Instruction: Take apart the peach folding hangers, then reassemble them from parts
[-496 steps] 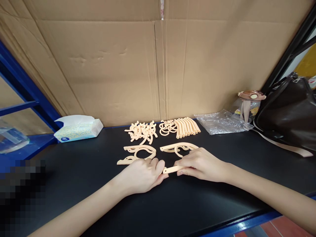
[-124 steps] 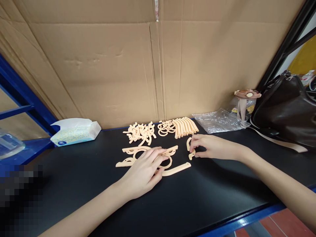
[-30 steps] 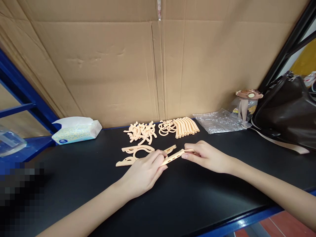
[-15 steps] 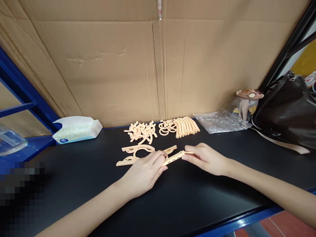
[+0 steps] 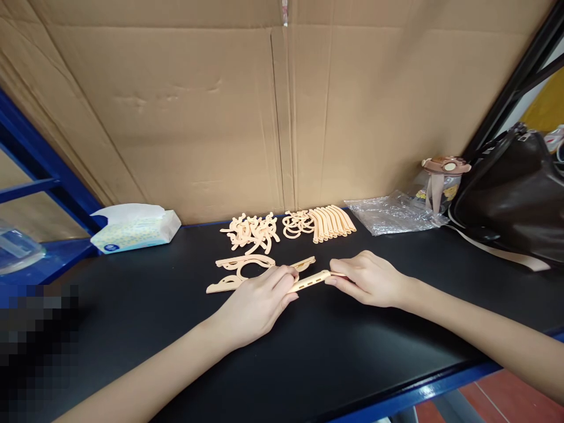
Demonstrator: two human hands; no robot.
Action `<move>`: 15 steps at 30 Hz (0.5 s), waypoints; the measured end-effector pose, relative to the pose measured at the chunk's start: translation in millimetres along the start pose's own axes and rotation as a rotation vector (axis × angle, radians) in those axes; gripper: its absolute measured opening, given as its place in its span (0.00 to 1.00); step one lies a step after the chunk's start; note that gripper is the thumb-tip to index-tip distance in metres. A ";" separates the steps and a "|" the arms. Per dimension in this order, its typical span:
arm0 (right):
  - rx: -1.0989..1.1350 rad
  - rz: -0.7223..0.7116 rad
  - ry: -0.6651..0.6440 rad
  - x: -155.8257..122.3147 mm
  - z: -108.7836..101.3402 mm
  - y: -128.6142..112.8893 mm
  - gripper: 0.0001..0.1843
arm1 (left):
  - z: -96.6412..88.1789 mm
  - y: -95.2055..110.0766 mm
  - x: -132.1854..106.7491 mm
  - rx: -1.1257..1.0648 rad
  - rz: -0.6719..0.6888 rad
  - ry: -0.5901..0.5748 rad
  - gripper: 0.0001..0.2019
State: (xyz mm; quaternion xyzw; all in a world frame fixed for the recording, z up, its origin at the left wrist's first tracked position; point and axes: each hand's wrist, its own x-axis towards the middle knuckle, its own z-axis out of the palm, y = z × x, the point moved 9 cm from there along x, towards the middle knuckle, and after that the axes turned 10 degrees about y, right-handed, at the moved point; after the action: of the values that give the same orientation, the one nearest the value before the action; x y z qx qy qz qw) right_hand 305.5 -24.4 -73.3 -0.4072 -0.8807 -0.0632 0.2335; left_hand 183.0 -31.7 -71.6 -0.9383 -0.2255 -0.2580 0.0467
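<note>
My left hand [image 5: 268,294] is closed around one end of a slotted, cream plastic hanger arm [image 5: 312,282] over the black table. At that arm's right end, my right hand [image 5: 365,279] pinches a thin cream piece [image 5: 337,274], mostly hidden by the fingers. The piece meets the arm's tip; whether they are joined I cannot tell. Just beyond my left hand lie folding hangers [image 5: 244,260], partly covered by it. Farther back are a heap of small curved hook pieces [image 5: 251,232], some cream rings [image 5: 297,224] and a row of curved hanger arms [image 5: 331,223].
A tissue pack [image 5: 134,229] stands at the back left. Clear plastic wrap [image 5: 388,214], a strapped bottle [image 5: 443,182] and a dark bag [image 5: 515,194] occupy the back right. Cardboard [image 5: 198,117] walls off the rear, and the table's blue edge [image 5: 423,390] runs along the front right.
The view has shifted slightly. Both hands keep their hold on the hanger arm and the thin piece, with almost no visible movement.
</note>
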 end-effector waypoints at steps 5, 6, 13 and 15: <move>-0.054 -0.048 0.049 0.2 -4.2 -2.1 0.19 | 0.3 1.7 0.3 -0.016 0.000 -0.008 0.10; -0.038 -0.054 0.061 0.1 -5.1 -2.3 0.19 | 0.4 2.4 0.2 -0.021 0.004 -0.010 0.09; 0.018 -0.077 0.112 -0.8 -8.7 -2.7 0.19 | 1.7 3.6 0.3 -0.038 0.013 -0.029 0.09; 0.010 -0.081 0.105 -0.8 -8.7 -3.4 0.19 | 1.6 3.0 0.5 -0.043 0.009 -0.029 0.09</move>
State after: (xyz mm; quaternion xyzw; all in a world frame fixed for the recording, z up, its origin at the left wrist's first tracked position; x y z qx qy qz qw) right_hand 306.5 -29.9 -65.7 -0.3662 -0.8833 -0.0892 0.2788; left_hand 185.4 -33.9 -72.6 -0.9437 -0.2165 -0.2490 0.0243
